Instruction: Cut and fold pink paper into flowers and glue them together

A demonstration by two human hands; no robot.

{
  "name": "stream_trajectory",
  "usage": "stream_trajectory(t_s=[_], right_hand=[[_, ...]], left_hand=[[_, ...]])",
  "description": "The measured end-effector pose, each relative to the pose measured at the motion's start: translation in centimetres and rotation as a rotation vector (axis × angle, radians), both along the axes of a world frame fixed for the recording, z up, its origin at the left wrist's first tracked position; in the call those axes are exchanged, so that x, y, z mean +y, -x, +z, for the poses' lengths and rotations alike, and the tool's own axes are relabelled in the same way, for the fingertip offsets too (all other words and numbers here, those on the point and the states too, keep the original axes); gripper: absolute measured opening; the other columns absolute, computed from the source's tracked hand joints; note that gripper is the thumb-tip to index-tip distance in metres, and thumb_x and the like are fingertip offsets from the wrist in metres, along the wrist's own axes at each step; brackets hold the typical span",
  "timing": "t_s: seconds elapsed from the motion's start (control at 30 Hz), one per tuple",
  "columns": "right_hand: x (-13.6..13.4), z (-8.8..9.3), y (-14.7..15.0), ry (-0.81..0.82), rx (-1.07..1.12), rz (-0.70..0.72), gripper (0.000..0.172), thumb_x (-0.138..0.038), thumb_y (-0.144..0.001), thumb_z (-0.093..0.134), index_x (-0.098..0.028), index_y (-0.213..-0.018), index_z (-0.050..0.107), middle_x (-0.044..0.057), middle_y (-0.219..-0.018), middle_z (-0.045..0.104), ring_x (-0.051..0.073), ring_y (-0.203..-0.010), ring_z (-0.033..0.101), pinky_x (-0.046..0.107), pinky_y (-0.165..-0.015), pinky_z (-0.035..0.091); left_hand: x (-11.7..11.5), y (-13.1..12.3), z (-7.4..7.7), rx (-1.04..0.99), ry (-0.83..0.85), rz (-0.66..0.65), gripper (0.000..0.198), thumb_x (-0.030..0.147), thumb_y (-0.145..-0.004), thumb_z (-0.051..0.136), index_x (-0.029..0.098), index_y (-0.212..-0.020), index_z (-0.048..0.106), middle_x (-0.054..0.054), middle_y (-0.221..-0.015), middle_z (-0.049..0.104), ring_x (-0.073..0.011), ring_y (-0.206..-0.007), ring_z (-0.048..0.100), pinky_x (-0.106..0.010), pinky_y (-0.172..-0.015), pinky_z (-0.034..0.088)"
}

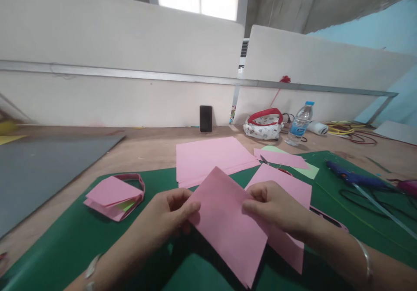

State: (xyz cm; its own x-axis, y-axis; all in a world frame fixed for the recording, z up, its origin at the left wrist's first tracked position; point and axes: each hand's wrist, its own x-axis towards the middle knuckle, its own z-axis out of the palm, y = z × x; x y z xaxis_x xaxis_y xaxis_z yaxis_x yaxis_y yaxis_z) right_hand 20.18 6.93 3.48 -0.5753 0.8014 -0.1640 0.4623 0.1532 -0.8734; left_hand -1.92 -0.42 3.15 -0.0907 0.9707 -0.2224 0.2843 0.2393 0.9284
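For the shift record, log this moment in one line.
left hand: pinching pink paper; right hand: pinching same paper; green mat: beneath; phone: upright behind

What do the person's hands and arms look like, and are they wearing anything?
The left hand and right hand wear no gloves, and no sleeves show on the forearms. A shiny silver-coloured curved bracelet circles the left wrist; a thin silver-coloured bangle circles the right.
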Motion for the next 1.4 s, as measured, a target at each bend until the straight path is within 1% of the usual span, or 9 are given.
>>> stream_trajectory(t_s=[0.13, 0.33, 0.47, 0.6, 0.77, 0.9, 1.0, 1.23, 1.4], right_hand=[[0.6, -0.2, -0.1, 0.067, 0.026, 0.033, 0.031, -0.026, -0.073, 0.055, -0.018, -0.048, 0.038, -0.007, -0.047, 0.028, 0.006, -0.045, 0.023, 0.021, -0.041, 0.017], [0.4, -0.3, -0.2, 0.259, 0.018, 0.138, 0.023, -0.023, -0.075, 0.05, -0.019, -0.054, 0.043, -0.008, -0.042, 0.04, 0.005, -0.033, 0.038, 0.017, -0.036, 0.031], [0.4, -0.3, -0.3, 0.245, 0.037, 0.101, 0.025, -0.022, -0.077, 0.048, -0.019, -0.053, 0.042, -0.008, -0.035, 0.04, 0.005, -0.028, 0.039, 0.015, -0.031, 0.025], [0.3, -0.2, 0.0, 0.28, 0.134, 0.08, 0.026, -0.023, -0.08, 0.047, -0.017, -0.055, 0.042, -0.008, -0.04, 0.042, 0.006, -0.033, 0.049, 0.014, -0.034, 0.026], [0.0, -0.2, 0.0, 0.335, 0.112, 0.17, 0.026, -0.022, -0.081, 0.046, -0.016, -0.056, 0.044, -0.006, -0.045, 0.045, 0.007, -0.04, 0.053, 0.015, -0.038, 0.028], [0.2, -0.3, -0.1, 0.211, 0.114, 0.206, 0.018, -0.02, -0.08, 0.049, -0.014, -0.064, 0.054, -0.002, -0.059, 0.052, 0.008, -0.053, 0.049, 0.018, -0.049, 0.035], [0.3, -0.3, -0.1, 0.2, 0.136, 0.188, 0.013, -0.017, -0.078, 0.05, -0.013, -0.066, 0.054, -0.002, -0.066, 0.052, 0.008, -0.059, 0.047, 0.018, -0.052, 0.035], [0.4, -0.4, 0.1, 0.244, 0.12, 0.21, 0.007, -0.014, -0.073, 0.054, -0.014, -0.067, 0.055, -0.003, -0.061, 0.05, 0.007, -0.053, 0.044, 0.017, -0.045, 0.032], [0.6, -0.9, 0.1, 0.147, 0.156, 0.115, 0.023, -0.015, -0.076, 0.051, -0.016, -0.054, 0.046, -0.006, -0.047, 0.04, 0.005, -0.043, 0.035, 0.018, -0.04, 0.023]], left_hand=[[0.3, 0.7, -0.4, 0.054, -0.028, 0.097, 0.029, 0.045, -0.069, 0.063, 0.017, -0.063, 0.059, 0.005, -0.051, 0.049, -0.0109, -0.046, 0.046, -0.022, -0.047, 0.028], [0.3, 0.8, -0.3, 0.026, -0.078, 0.254, 0.031, 0.047, -0.067, 0.065, 0.016, -0.067, 0.064, 0.005, -0.045, 0.05, -0.0093, -0.043, 0.041, -0.021, -0.043, 0.026], [0.2, 0.3, 0.1, -0.106, -0.105, 0.319, 0.032, 0.048, -0.069, 0.066, 0.017, -0.076, 0.066, 0.002, -0.055, 0.057, -0.0108, -0.051, 0.049, -0.02, -0.046, 0.036], [0.0, -0.4, 0.5, -0.223, -0.107, 0.264, 0.031, 0.048, -0.075, 0.061, 0.018, -0.077, 0.064, -0.001, -0.069, 0.063, -0.0139, -0.063, 0.057, -0.024, -0.057, 0.045], [-0.2, -0.5, 0.4, -0.113, -0.073, 0.196, 0.027, 0.043, -0.078, 0.06, 0.017, -0.072, 0.064, 0.004, -0.058, 0.055, -0.0083, -0.05, 0.046, -0.021, -0.052, 0.036], [-0.3, -0.5, 0.0, -0.099, -0.04, 0.157, 0.033, 0.045, -0.08, 0.056, 0.016, -0.065, 0.058, 0.005, -0.052, 0.051, -0.0091, -0.05, 0.044, -0.021, -0.052, 0.032], [-0.2, -0.7, -0.5, -0.095, -0.024, 0.131, 0.033, 0.046, -0.081, 0.054, 0.016, -0.067, 0.058, 0.005, -0.05, 0.05, -0.0098, -0.05, 0.045, -0.021, -0.051, 0.032], [-0.1, -0.5, -1.2, -0.098, 0.009, 0.13, 0.03, 0.044, -0.083, 0.052, 0.017, -0.071, 0.057, 0.006, -0.047, 0.049, -0.0096, -0.046, 0.045, -0.02, -0.046, 0.034], [0.0, -1.0, -1.2, -0.265, -0.01, 0.057, 0.035, 0.049, -0.082, 0.052, 0.016, -0.074, 0.058, 0.003, -0.057, 0.055, -0.0088, -0.05, 0.049, -0.02, -0.047, 0.038]])
